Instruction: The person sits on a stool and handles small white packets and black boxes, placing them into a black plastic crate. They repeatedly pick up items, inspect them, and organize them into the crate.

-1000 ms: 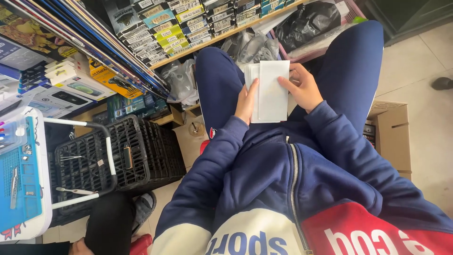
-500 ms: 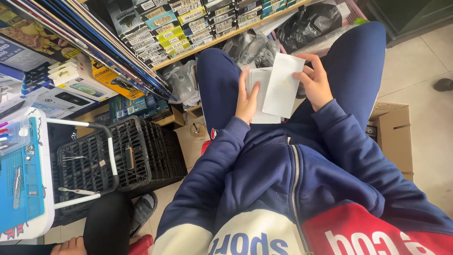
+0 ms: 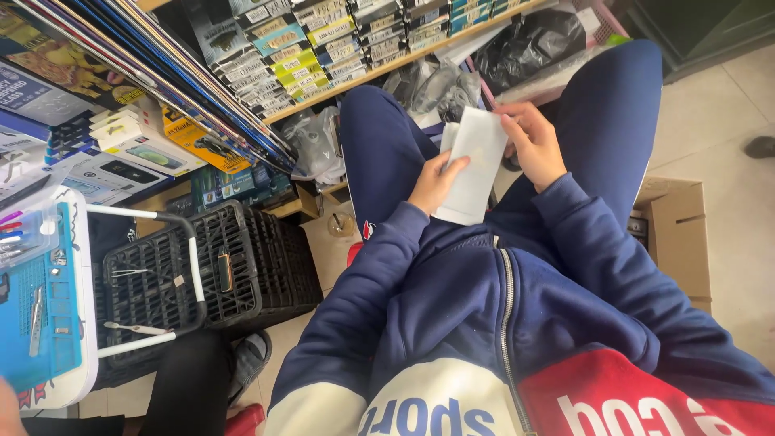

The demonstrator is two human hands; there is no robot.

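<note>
Since a moment ago the white packets have tilted and slid apart, the front one now leaning toward the right hand (image 3: pixel 533 145), which pinches its upper edge between thumb and fingers. Left hand (image 3: pixel 436 182) is closed around the lower part of the stack, thumb lying across the front.

At least two white packets (image 3: pixel 475 165) show, one in front and another's edge behind; whether there are more I cannot tell. They sit above the lap, between the two knees in blue trousers.

One black plastic crate (image 3: pixel 242 274) stands on the floor to the left, seemingly nested over another; what is in it I cannot tell. One open cardboard box (image 3: pixel 678 234) is at the right, its contents hidden. A white tray (image 3: pixel 48 315) with a blue mat carries small tools. Beyond the knees, a wooden shelf (image 3: pixel 387 69) holds rows of small boxed packages, with grey plastic bags (image 3: pixel 428 89) below it.
</note>
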